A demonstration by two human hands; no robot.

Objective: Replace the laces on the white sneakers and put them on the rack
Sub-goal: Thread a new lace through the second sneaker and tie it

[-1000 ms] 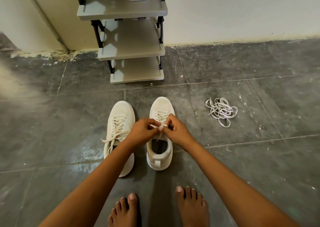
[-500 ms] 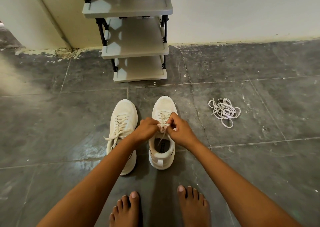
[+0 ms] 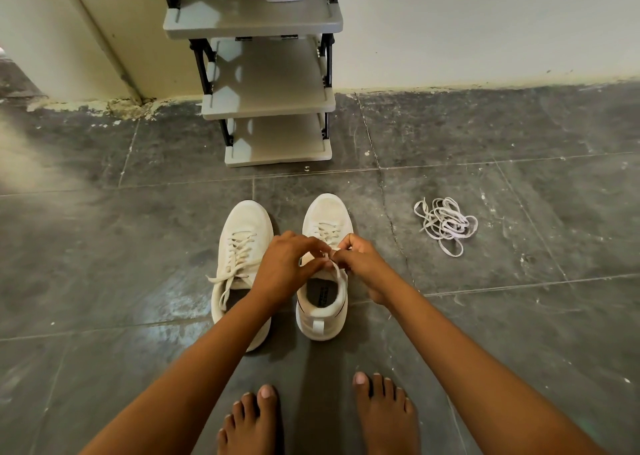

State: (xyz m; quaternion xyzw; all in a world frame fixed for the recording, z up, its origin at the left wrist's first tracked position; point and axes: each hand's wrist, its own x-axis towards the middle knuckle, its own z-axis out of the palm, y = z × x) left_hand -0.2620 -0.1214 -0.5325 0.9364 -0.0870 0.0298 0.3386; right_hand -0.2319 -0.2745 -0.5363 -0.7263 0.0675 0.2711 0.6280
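While the right sneaker (image 3: 323,302) stands on the floor (image 3: 104,264) beside its mate (image 3: 239,246), both hands pinch its lace (image 3: 335,270) over the tongue: left hand (image 3: 287,264) and right hand (image 3: 360,264) curled, fingertips meeting. Knuckles hide the knot; the left forearm covers the other sneaker's heel
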